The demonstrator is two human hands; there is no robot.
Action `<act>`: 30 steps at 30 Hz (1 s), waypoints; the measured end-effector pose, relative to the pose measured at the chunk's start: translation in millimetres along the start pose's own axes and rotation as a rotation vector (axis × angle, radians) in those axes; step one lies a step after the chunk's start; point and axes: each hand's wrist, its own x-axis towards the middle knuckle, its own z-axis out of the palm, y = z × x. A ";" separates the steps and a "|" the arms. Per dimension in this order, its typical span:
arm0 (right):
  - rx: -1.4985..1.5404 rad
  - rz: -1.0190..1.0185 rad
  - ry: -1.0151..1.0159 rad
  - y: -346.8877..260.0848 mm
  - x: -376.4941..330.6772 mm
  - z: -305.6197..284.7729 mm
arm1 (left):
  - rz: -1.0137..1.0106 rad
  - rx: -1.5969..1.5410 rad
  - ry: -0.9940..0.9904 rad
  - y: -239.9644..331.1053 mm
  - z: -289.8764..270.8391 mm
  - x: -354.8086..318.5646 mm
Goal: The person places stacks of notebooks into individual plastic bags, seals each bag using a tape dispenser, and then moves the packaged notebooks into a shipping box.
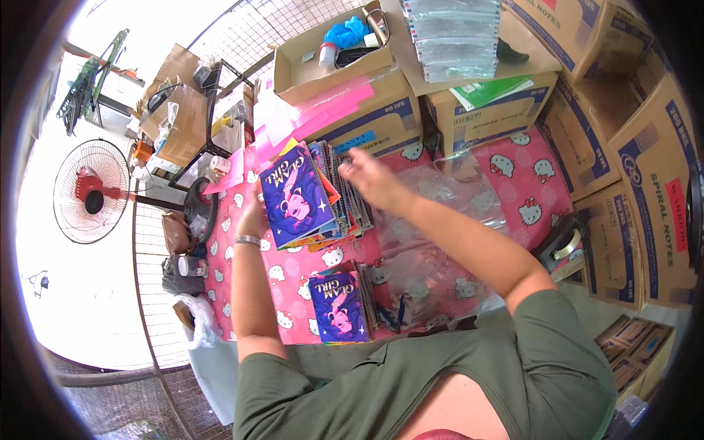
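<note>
A thick stack of spiral notebooks [297,198] with purple illustrated covers stands at the middle left of the table, its edges uneven and its wire bindings towards the right. My left hand [254,214] grips the stack's left edge, with its fingers partly hidden behind the covers. Beside the bindings at the upper right, my right hand [372,180] is open, fingers apart and slightly bent, holding nothing. Nearer to me lies a smaller pile of the same notebooks [339,308], bindings also to the right.
Clear plastic sheets [440,257] spread over the pink patterned tablecloth [532,209]. A tape dispenser [563,246] stands at the right. Pink paper slips [323,114] lie behind the stack, near an open carton [304,81]. Cardboard boxes [620,238] line the right; a fan [92,192] stands left.
</note>
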 end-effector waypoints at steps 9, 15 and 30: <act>-0.014 0.613 -0.196 -3.3 2.2 43.4 | 0.106 0.210 0.113 17.1 68.0 -18.8; 0.177 0.688 -0.256 -11.6 6.2 32.1 | 0.050 -0.096 -0.052 36.6 88.1 -36.0; -1.062 -1.062 -0.191 -114.4 -137.3 -136.4 | 0.250 -0.624 -0.362 -95.8 237.4 -186.0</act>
